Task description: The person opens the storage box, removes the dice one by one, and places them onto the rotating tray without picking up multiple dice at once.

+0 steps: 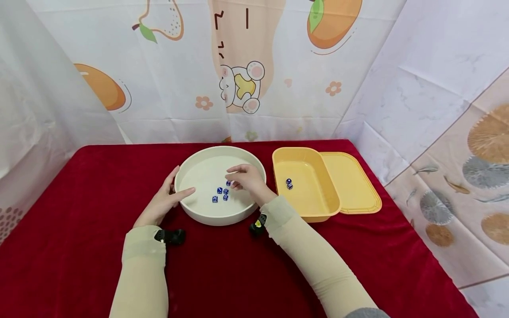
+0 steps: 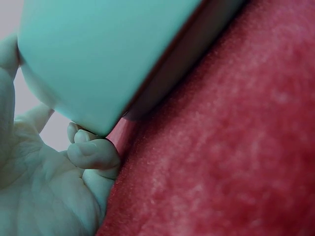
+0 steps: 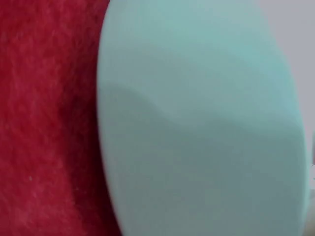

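Observation:
My left hand (image 1: 161, 201) holds the near left side of a round white tray (image 1: 218, 220), thumb over the rim and fingers along the outer wall. In the left wrist view, curled fingers (image 2: 93, 153) sit at the tray's lower edge. Over the tray's right half, my right hand (image 1: 247, 180) reaches down with bent fingers. A small blue die (image 1: 228, 183) is at its thumb and fingertips, pinched between them. Several other blue dice with white pips, such as this die (image 1: 214, 199), lie on the tray floor. The right wrist view shows mostly the tray's outer wall (image 3: 197, 123).
Right of the tray stands a yellow rectangular container (image 1: 314, 194) with two blue dice (image 1: 289, 183) inside. Its yellow lid (image 1: 354, 185) lies flat beyond it, partly under its rim. Red cloth (image 1: 222, 274) covers the table, and printed curtains (image 1: 167, 88) hang behind.

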The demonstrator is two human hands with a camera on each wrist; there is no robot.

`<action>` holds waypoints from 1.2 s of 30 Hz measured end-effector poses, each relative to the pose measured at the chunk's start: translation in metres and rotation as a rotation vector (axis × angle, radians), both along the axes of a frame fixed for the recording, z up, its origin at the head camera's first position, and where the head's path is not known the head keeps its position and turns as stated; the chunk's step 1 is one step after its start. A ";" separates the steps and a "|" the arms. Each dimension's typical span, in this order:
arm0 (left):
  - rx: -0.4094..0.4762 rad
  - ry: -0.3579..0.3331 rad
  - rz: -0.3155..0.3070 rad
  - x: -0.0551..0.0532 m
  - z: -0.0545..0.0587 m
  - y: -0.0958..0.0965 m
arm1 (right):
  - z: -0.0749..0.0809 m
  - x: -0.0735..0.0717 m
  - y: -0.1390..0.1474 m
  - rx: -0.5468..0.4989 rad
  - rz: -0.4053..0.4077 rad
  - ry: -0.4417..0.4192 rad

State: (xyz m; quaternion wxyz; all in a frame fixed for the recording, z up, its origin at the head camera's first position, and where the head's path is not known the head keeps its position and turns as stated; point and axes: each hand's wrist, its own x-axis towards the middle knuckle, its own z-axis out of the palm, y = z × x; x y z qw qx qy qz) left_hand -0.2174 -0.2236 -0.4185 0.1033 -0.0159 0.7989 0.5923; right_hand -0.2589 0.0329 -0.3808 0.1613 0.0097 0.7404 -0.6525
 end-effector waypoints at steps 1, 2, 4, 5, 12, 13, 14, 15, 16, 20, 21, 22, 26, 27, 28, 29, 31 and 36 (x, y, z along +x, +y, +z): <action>0.002 0.001 0.000 0.000 0.000 0.000 | 0.001 0.001 0.001 -0.002 0.001 0.000; 0.002 0.001 0.000 0.000 0.000 0.000 | 0.003 0.003 0.001 -0.003 0.005 0.000; 0.003 -0.003 -0.002 0.000 0.000 0.000 | 0.006 0.005 0.003 -0.002 0.012 0.002; 0.003 -0.004 -0.003 0.000 0.000 0.000 | 0.008 0.006 0.004 -0.005 0.018 0.006; -0.005 -0.019 0.001 -0.001 0.000 0.000 | 0.021 0.012 0.015 -0.018 0.007 0.031; -0.004 -0.020 0.002 -0.001 0.000 0.000 | 0.023 0.012 0.017 -0.017 0.001 0.032; -0.006 -0.020 0.002 -0.002 0.000 0.000 | 0.024 0.012 0.019 -0.019 -0.004 0.034; -0.007 -0.021 0.002 -0.002 0.000 0.000 | 0.026 0.012 0.022 -0.020 -0.010 0.033; -0.007 -0.020 0.002 -0.002 -0.001 -0.001 | 0.027 0.012 0.024 -0.022 -0.016 0.036; -0.010 -0.014 -0.002 -0.002 -0.002 -0.002 | 0.032 0.011 0.033 -0.037 -0.030 0.059; -0.012 -0.013 -0.002 -0.003 -0.002 -0.002 | 0.033 0.011 0.035 -0.039 -0.034 0.064; -0.014 -0.011 -0.003 -0.003 -0.002 -0.002 | 0.035 0.011 0.038 -0.040 -0.036 0.071; -0.025 -0.010 -0.004 -0.003 -0.004 -0.004 | 0.040 0.010 0.048 -0.026 -0.041 0.082; -0.028 -0.009 -0.003 -0.003 -0.004 -0.004 | 0.041 0.009 0.051 -0.019 -0.042 0.083; -0.030 -0.009 -0.003 -0.003 -0.003 -0.004 | 0.042 0.008 0.053 -0.012 -0.041 0.085; -0.030 -0.008 -0.003 -0.003 -0.003 -0.004 | 0.043 0.006 0.056 -0.007 -0.042 0.085; -0.028 -0.003 -0.003 -0.002 -0.002 -0.003 | 0.046 0.003 0.062 0.011 -0.044 0.086; -0.018 0.008 -0.007 0.000 0.001 -0.001 | 0.051 -0.005 0.079 0.022 -0.057 0.094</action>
